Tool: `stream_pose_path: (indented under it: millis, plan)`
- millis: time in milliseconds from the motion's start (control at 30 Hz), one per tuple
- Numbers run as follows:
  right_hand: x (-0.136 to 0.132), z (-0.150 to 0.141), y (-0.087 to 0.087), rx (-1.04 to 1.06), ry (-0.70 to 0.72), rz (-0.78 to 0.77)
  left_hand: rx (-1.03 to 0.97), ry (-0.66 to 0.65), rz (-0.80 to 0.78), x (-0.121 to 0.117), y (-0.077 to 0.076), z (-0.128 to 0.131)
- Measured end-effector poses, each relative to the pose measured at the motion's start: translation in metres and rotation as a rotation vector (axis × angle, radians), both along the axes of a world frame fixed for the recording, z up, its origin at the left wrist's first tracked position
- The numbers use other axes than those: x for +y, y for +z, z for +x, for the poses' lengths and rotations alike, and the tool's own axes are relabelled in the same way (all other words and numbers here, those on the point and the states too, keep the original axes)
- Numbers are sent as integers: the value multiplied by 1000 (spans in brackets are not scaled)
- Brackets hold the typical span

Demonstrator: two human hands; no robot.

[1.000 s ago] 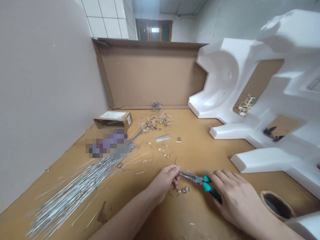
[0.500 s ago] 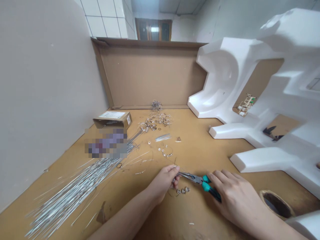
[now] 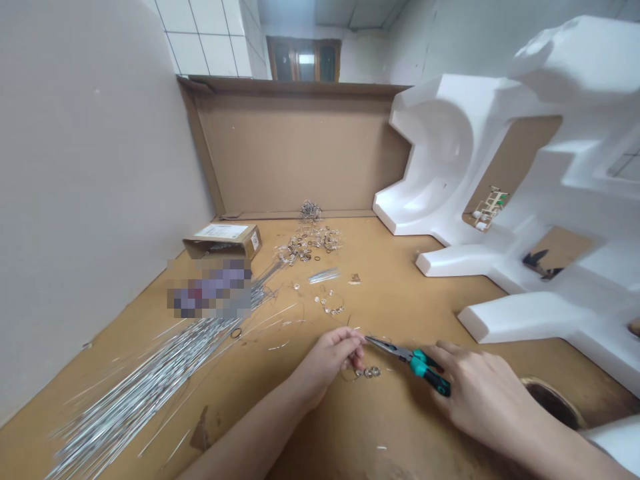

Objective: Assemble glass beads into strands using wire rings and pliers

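My left hand [image 3: 333, 357] pinches a thin wire loop strung with clear beads [image 3: 369, 373]; the beads hang just below the fingertips. The exact spot of the pinch is partly hidden by the fingers. Wrapped round the handles of needle-nose pliers [image 3: 400, 353] with teal and black grips is my right hand [image 3: 480, 383]. The pliers point left, their tips close to my left fingertips; whether they touch the wire I cannot tell. Beyond the hands lies another beaded wire loop [image 3: 333, 309] on the table.
A long bundle of silver wires [image 3: 145, 387] spreads over the table's left side. Farther back are a heap of beaded loops [image 3: 310, 245] and a small open cardboard box [image 3: 225, 240]. White foam packing [image 3: 525, 320] stands along the right, beside a round dark opening [image 3: 553, 403].
The pliers have drawn slightly right and up, away from the left fingers, along with my right hand. My left hand has shifted a little right, the beads hanging from it slightly higher.
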State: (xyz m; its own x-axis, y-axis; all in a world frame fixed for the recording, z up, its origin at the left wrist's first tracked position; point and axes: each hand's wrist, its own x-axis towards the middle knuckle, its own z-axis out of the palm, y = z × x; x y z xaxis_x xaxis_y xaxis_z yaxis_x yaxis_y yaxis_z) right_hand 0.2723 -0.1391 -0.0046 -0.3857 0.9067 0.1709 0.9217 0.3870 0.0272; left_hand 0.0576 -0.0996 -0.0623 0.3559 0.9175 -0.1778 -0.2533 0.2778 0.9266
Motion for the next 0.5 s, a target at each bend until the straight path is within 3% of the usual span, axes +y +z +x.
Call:
stream_pose_path:
  millis: [200, 333, 400, 500]
  plan:
    - [3, 5, 10, 175, 58, -159, 28, 35, 1, 2, -1, -3]
    - [10, 10, 13, 313, -32, -322, 19, 44, -23, 5, 0, -7]
    - [16, 9, 9, 297, -115, -290, 5, 28, -31, 5, 3, -9]
    - [24, 1, -4, 197, -186, -124, -32, 6, -33, 3, 11, -10]
